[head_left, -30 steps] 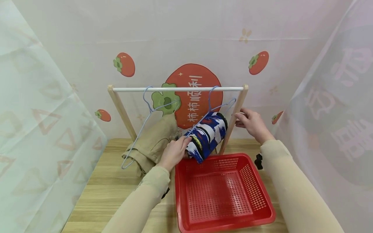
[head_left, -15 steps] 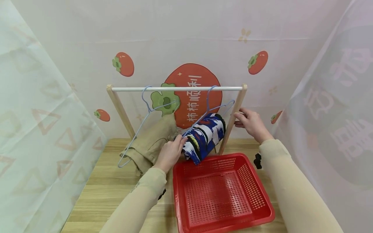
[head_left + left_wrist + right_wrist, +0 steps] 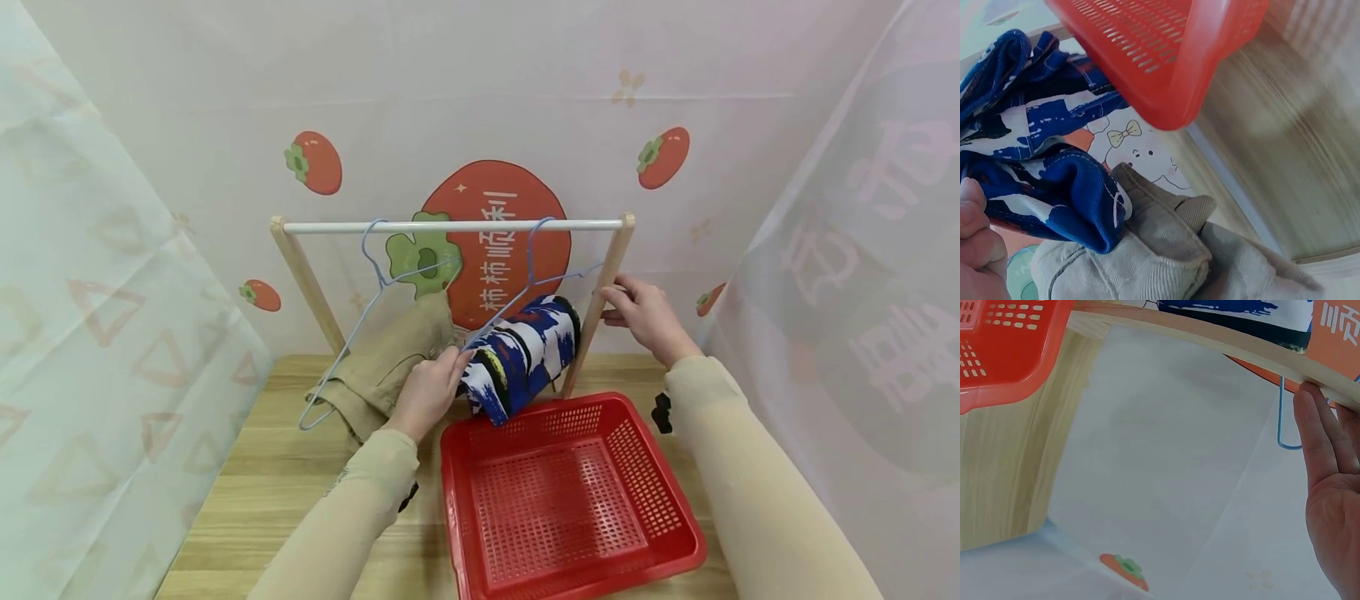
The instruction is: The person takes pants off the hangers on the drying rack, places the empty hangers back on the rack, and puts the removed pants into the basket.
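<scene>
In the head view, my left hand (image 3: 429, 390) pinches the lower left end of a blue wire hanger (image 3: 497, 313) hooked on the rack's white rail (image 3: 450, 226). A blue, white and black patterned garment (image 3: 525, 354) hangs folded on that hanger, beside the fingers. My right hand (image 3: 649, 315) is at the rack's right wooden post (image 3: 600, 308). In the right wrist view its straight fingers (image 3: 1317, 440) touch the post, with the hanger's end (image 3: 1282, 419) close by. Khaki trousers (image 3: 393, 358) hang on a second blue hanger (image 3: 363, 321) to the left.
A red perforated plastic basket (image 3: 450, 500) stands on the wooden table (image 3: 247, 492) in front of the rack. White printed sheets (image 3: 187, 167) enclose the back and both sides.
My left hand has shifted slightly left, drawing the hanger and patterned garment with it. The hanger's right end now passes behind the post. My right hand has stayed at the post.
</scene>
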Demonstrator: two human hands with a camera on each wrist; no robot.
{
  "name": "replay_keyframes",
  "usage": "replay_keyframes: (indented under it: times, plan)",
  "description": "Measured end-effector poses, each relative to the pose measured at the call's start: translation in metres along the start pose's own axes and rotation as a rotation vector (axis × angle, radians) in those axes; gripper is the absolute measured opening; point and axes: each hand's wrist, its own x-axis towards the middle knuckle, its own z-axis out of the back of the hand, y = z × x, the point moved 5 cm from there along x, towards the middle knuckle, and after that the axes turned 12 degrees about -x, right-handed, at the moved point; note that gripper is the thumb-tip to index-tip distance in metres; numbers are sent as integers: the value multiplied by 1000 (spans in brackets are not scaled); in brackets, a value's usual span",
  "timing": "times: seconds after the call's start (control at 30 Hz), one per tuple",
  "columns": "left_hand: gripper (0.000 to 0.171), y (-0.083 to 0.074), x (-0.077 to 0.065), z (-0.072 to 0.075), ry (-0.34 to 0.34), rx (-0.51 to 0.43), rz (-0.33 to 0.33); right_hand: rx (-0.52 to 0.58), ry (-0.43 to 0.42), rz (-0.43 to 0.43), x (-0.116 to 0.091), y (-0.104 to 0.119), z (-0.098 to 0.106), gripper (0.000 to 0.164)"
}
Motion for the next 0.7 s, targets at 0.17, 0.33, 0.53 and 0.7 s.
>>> replay_keyframes:
  times: [0.17,0.33,0.53,0.7]
  plan:
    - [35,0,0,7,10,-4,8,-17,-7,-2,3,-2,-2,57]
    - [34,0,0,11,8,-13,-6,-27,-10,-10,3,-2,-2,58]
    - [35,0,0,16,-7,-56,-13,-19,-4,-2,2,0,-2,59]
    - [38,0,-1,20,4,-94,14,-29,-10,-4,3,-1,-2,58]
